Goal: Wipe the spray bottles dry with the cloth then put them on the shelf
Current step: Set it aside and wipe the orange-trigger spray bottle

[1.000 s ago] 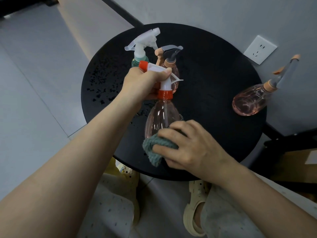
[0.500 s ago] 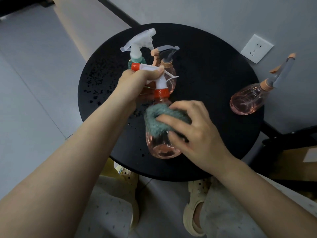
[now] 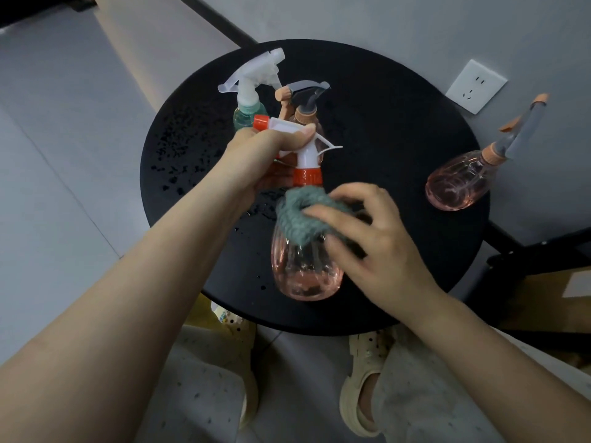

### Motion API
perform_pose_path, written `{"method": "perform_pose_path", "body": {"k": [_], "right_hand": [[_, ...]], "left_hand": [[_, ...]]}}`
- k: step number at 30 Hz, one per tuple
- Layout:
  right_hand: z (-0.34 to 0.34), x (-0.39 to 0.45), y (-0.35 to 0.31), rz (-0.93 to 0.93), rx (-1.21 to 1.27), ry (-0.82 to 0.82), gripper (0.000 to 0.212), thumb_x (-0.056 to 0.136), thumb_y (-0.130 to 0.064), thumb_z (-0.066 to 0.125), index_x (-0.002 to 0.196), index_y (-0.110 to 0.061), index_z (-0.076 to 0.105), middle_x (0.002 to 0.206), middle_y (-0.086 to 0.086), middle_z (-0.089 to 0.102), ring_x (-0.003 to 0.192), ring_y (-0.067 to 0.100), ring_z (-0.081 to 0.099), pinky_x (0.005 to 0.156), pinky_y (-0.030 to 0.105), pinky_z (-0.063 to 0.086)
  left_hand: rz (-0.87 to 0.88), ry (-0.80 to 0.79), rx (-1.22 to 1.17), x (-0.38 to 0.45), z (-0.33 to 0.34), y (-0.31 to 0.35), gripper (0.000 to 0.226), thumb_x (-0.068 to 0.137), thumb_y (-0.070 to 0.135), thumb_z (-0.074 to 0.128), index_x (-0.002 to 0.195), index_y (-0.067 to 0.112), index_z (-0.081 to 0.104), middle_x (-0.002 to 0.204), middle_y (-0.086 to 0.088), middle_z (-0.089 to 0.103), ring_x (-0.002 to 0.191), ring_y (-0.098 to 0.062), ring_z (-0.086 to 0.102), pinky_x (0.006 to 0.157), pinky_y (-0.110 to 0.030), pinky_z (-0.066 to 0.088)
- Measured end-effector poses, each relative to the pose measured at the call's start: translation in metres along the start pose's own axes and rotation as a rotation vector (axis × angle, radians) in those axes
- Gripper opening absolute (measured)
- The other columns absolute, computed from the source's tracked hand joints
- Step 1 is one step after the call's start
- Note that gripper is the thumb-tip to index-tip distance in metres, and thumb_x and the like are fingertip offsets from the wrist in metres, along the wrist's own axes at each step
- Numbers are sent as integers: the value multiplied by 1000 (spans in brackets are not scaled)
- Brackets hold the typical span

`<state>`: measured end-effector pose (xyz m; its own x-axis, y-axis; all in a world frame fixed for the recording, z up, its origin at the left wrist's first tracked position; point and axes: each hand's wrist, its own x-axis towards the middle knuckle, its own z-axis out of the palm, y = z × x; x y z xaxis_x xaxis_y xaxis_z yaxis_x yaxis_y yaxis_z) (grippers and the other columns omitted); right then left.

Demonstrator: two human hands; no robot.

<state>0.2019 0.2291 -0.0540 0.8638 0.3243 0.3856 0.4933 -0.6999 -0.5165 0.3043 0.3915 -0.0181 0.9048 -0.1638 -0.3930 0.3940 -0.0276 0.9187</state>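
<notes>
L hand point(image 3: 256, 161) grips trigger head of pink spray bottle point(image 3: 303, 270), held above black round table point(image 3: 367, 123), long axis pointing toward viewer. R hand point(image 3: 367, 231) fingers curled, pressing teal cloth point(image 3: 300, 215) onto bottle shoulder, just below orange collar.

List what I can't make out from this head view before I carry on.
- Shelf: not in view; beyond the picture's edges.
- Held bottle: its upper body is covered by the cloth and right hand.
- Left hand grip: fingers hidden behind the trigger head.
- Peach bottle behind: body blocked by the held bottle's head and left hand.
- Whether the held bottle is dry: too small to tell.
</notes>
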Motion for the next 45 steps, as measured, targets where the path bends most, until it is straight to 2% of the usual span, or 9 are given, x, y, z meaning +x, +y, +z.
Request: {"method": "perform_pose_path", "body": {"k": [5,9,15,18,26,29,37,40,45], "right_hand": [[0,1,-1,109,164,7,36,91,-24,48,126,-21,59,119,-3,44,115,18,46,98,23,39],[-4,-4,-2,-139,-37,-15,31,90,-20,56,121,-18,62,118,6,46,109,26,47,90,30,43],[-3,-14,-3,-514,-260,-97,19,97,-23,52,114,-21,59,118,2,45,106,24,47,85,38,45],[-8,-9,0,-437,-221,-74,24,95,-25,53,118,-22,57,119,3,44,105,24,46,84,39,46],[-5,7,0,91,197,53,34,91,-18,52,124,-19,60,118,-1,47,114,13,47,99,21,39],[-5,4,-2,33,106,22,34,91,-19,52,124,-17,60,120,4,48,114,20,47,97,25,40],[5,-18,-9,-560,-327,-161,20,94,-19,56,112,-20,65,120,2,46,110,24,47,90,40,39],[4,-17,-7,-529,-334,-159,20,94,-20,56,112,-20,66,121,2,46,110,24,47,87,38,39],[-3,0,-7,-159,-175,-40,29,90,-23,55,116,-16,66,119,8,52,109,27,46,86,41,45]], "left_hand": [[-11,17,-26,0,-3,0,15,82,26,68,90,13,65,79,-1,71,69,-12,67,61,-22,54],[12,84,-116,-1,-13,7,14,83,24,68,88,13,63,66,4,71,64,-11,68,63,-25,56],[31,123,-122,-1,-21,11,15,82,26,69,87,13,62,76,0,70,73,-15,69,74,-31,57],[28,66,-109,-2,-16,10,13,83,27,68,83,14,64,69,2,70,69,-14,68,72,-31,58],[-5,0,-38,-4,3,2,13,85,28,66,76,17,66,63,3,67,55,-9,62,51,-18,50],[-1,14,-46,-4,0,1,12,84,27,66,80,16,66,67,2,68,58,-9,64,53,-19,52],[25,91,-72,-1,-11,5,29,81,27,70,104,10,63,91,-4,72,77,-13,70,62,-24,55],[27,84,-47,-1,-7,4,25,81,26,70,101,12,63,88,-2,73,77,-13,71,63,-25,56],[27,34,-22,-4,4,3,10,83,25,68,81,15,66,72,2,72,68,-12,68,62,-26,57]]}}
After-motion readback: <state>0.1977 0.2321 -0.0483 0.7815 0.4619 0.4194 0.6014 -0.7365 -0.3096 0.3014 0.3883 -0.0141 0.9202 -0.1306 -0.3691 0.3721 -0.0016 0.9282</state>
